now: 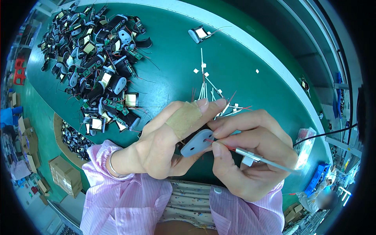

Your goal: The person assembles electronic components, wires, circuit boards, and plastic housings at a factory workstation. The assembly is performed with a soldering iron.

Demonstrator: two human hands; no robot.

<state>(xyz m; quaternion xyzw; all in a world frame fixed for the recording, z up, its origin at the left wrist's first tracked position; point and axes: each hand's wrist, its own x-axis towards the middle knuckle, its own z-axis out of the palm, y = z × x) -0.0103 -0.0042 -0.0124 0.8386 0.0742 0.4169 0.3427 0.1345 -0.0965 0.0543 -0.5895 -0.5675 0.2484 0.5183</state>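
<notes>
My left hand (164,141), with tan tape round a finger, grips a small black part that has a grey oval end plate (197,142) with holes. Most of the black body is hidden by my fingers. Close against it, my right hand (254,152) pinches thin red wires (219,144) that run to the plate. A slim silver metal piece with a white tab (250,155) and a whitish lead lies across the fingers of that hand. Beyond my hands, several white leads (203,89) with red wires and white tabs lie on the green table (172,47).
A big heap of black parts with grey end plates and green circuit boards (98,66) covers the table's left. One similar part (199,34) lies alone at the far side. A clear plastic box (305,149) stands at right; a cardboard box (65,175) is on the floor at left.
</notes>
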